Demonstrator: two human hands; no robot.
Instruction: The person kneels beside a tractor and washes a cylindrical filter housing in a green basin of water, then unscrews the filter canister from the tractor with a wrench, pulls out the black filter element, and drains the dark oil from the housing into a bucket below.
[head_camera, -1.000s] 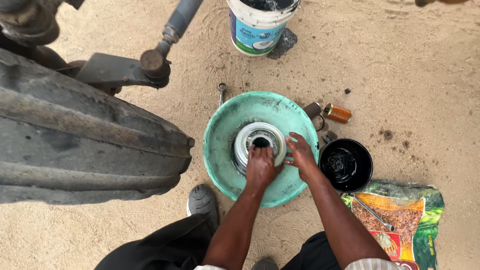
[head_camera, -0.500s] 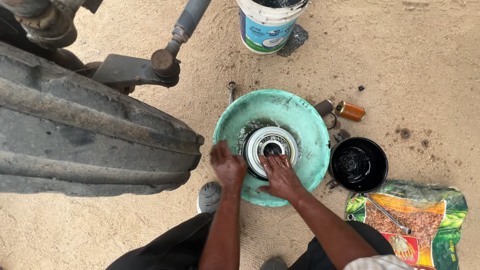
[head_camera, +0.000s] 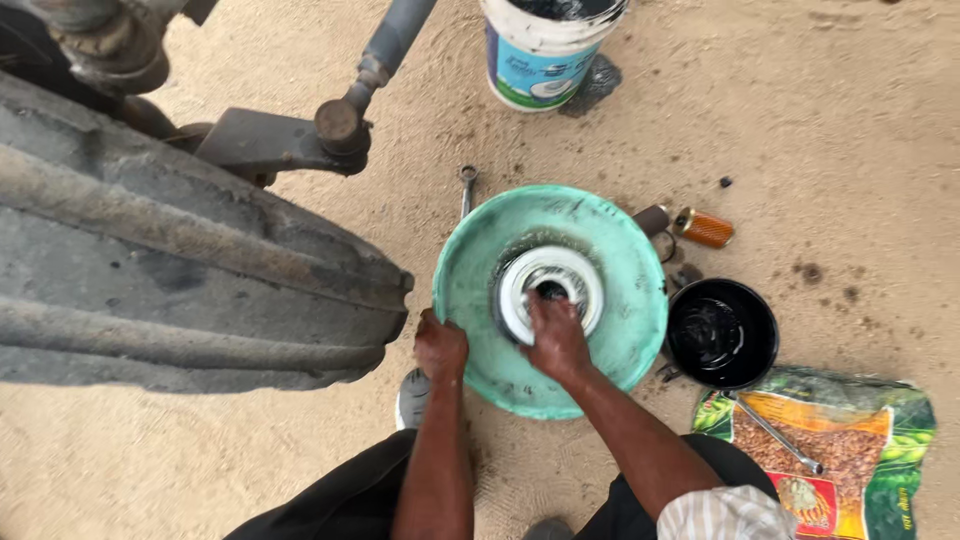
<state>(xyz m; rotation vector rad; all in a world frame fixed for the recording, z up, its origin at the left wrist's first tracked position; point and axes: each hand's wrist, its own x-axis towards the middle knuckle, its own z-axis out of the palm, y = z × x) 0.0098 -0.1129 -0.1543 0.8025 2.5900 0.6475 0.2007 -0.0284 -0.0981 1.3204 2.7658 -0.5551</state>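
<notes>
Green plastic basin (head_camera: 470, 300) sits on sandy ground beside a ribbed tyre (head_camera: 180, 270); left hand (head_camera: 441, 346) clamps its rim, right hand (head_camera: 556, 335) apparently presses the round metal hub (head_camera: 575, 270) inside.

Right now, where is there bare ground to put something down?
Bare sand lies right of the white bucket, above the printed bag, and at bottom left below the big tyre. It is crowded between the green basin, black bowl and orange part, and by the spanner.
</notes>
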